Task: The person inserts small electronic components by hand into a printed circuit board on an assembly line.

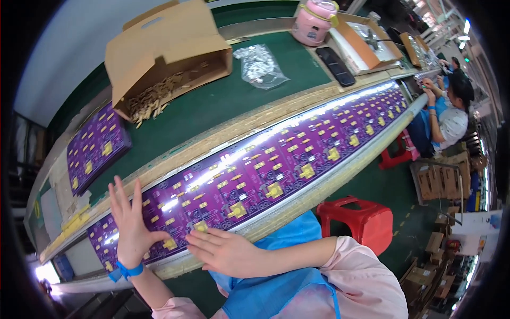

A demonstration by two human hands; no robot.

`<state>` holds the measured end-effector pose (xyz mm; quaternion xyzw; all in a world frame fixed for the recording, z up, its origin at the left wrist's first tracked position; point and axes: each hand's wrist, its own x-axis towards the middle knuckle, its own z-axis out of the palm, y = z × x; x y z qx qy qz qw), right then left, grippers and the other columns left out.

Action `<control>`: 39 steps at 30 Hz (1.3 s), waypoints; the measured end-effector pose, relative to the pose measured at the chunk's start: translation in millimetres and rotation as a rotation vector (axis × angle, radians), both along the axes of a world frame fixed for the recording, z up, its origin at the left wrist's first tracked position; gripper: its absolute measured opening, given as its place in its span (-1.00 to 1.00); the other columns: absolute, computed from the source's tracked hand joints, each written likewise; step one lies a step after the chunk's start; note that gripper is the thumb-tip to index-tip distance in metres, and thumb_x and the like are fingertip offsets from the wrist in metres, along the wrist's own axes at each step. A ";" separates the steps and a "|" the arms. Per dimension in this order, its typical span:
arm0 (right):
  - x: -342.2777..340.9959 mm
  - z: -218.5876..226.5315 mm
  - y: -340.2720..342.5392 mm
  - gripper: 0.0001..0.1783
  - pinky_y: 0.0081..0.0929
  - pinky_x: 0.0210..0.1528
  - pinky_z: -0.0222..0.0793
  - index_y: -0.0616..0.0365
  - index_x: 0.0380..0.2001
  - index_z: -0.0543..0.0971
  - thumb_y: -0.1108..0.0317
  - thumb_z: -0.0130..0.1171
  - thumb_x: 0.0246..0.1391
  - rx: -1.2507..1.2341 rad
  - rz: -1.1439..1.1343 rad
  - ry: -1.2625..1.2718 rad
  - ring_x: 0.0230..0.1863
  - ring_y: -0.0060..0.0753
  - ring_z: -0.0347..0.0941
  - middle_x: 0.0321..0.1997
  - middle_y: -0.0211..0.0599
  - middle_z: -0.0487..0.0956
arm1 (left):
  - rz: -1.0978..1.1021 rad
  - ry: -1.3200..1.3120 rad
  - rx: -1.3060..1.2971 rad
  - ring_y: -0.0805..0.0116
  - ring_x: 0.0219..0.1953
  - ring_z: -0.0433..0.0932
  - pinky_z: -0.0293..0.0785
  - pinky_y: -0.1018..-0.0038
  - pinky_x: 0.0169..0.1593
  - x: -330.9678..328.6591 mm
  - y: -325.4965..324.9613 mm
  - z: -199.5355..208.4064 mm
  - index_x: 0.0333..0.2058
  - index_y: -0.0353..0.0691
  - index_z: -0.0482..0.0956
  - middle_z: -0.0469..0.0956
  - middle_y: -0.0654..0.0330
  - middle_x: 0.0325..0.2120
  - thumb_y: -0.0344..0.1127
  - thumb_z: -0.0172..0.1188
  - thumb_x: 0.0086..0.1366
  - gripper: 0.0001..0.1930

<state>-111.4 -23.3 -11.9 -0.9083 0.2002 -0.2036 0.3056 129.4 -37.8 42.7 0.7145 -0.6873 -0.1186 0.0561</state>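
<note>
Lying at far left on the smooth green bench top (pixel 196 109): a stack of flat rectangular purple printed circuit boards (pixel 98 141), dotted with blocky yellow components. Left hand (pixel 132 228) next, ringed at the wrist by a blue band (pixel 127 271); fingers straight and fanned, thumb wide, nothing seen in its grasp. It is over the near-left end of a long row of glossy purple circuit boards (pixel 255 173), which runs rightward along a rail beside a rough-grained wooden ledge (pixel 223 142). Behind, an open corrugated cardboard box (pixel 170 45) on its side, stubby tan pieces (pixel 151 101) spilling out. Right hand (pixel 228 254): flattened, palm down, fingers extended, no object seen held; fingertips at the boards' near edge, contact cannot be told. Further right: a crinkled clear plastic bag (pixel 260 66) of silvery-white parts, a rounded pink lidded pot (pixel 312 24), a black slab-shaped handset (pixel 336 66), then a moulded red plastic stool (pixel 356 220) on the floor.
</note>
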 end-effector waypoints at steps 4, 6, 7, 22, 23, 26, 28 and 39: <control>-8.4 2.8 -7.2 -0.47 -0.22 0.38 0.17 0.23 0.05 0.51 0.16 0.23 0.05 -0.048 -0.012 0.101 0.38 -0.24 0.27 0.30 -0.16 0.41 | 0.023 -0.079 0.004 -0.32 0.46 -0.37 -0.21 -0.17 0.41 4.6 -8.1 -13.1 0.41 -0.11 0.05 -0.29 -0.18 0.45 -0.10 0.66 -0.69 0.50; -19.0 1.5 -14.6 -0.51 -0.24 0.35 0.22 0.22 0.03 0.53 0.19 0.24 0.06 -0.068 -0.004 0.104 0.35 -0.27 0.31 0.28 -0.20 0.44 | 0.017 -0.037 0.047 -0.31 0.46 -0.38 -0.20 -0.20 0.39 -4.6 -15.2 -17.4 0.41 -0.12 0.06 -0.30 -0.18 0.45 -0.02 0.66 -0.65 0.49; -25.9 0.3 -16.6 -0.54 -0.25 0.33 0.24 0.21 0.01 0.55 0.22 0.25 0.06 -0.058 -0.040 0.095 0.34 -0.29 0.32 0.27 -0.21 0.46 | 0.005 -0.034 0.051 -0.32 0.46 -0.38 -0.20 -0.24 0.38 -11.1 -18.3 -18.4 0.41 -0.13 0.06 -0.28 -0.19 0.45 0.04 0.65 -0.60 0.47; -117.1 47.8 -110.5 -0.83 -0.31 -0.03 0.55 0.16 -0.25 0.65 0.36 0.26 0.09 0.215 -0.106 0.022 -0.06 -0.15 0.62 -0.08 -0.19 0.66 | -0.081 -0.206 -0.006 -0.30 0.46 -0.30 -0.27 -0.27 0.37 -69.8 -14.4 -27.4 0.39 -0.24 0.06 -0.17 -0.15 0.44 0.20 0.36 0.04 0.08; -121.0 50.8 -127.5 -0.85 -0.32 -0.08 0.55 0.17 -0.27 0.65 0.37 0.24 0.10 0.112 -0.163 -0.009 -0.11 -0.14 0.62 -0.09 -0.16 0.65 | 0.026 -0.160 0.092 -0.23 0.48 -0.37 -0.34 -0.27 0.38 -62.9 -8.0 -9.6 0.43 -0.21 -0.07 -0.24 -0.08 0.47 0.07 0.32 0.11 0.05; -118.4 55.6 -186.3 -0.84 -0.31 -0.18 0.54 0.24 -0.26 0.63 0.39 0.21 0.13 0.023 -0.409 0.036 -0.18 -0.10 0.62 -0.15 -0.09 0.65 | 0.326 -0.254 0.086 -0.16 0.49 -0.37 -0.34 -0.27 0.38 -18.1 36.7 -9.0 0.45 -0.13 -0.12 -0.27 0.00 0.48 0.01 0.23 0.21 -0.03; -120.9 42.8 -233.5 -0.84 -0.26 -0.19 0.52 0.26 -0.24 0.62 0.42 0.17 0.14 -0.120 -0.508 0.045 -0.19 -0.03 0.60 -0.19 -0.07 0.64 | 0.431 -0.262 0.086 -0.14 0.49 -0.37 -0.34 -0.28 0.37 8.3 57.0 -22.6 0.45 -0.09 -0.14 -0.28 0.02 0.48 0.02 0.19 0.25 -0.06; -87.7 1.0 -297.0 -0.86 -0.17 -0.21 0.50 0.11 -0.31 0.67 0.33 0.21 0.11 -0.277 -0.747 0.233 -0.24 -0.04 0.57 -0.19 -0.25 0.60 | 1.027 -0.214 0.214 -0.25 0.47 -0.29 -0.19 -0.29 0.35 93.9 109.5 -73.2 0.45 -0.10 -0.19 -0.25 -0.13 0.46 0.25 -0.13 0.40 -0.15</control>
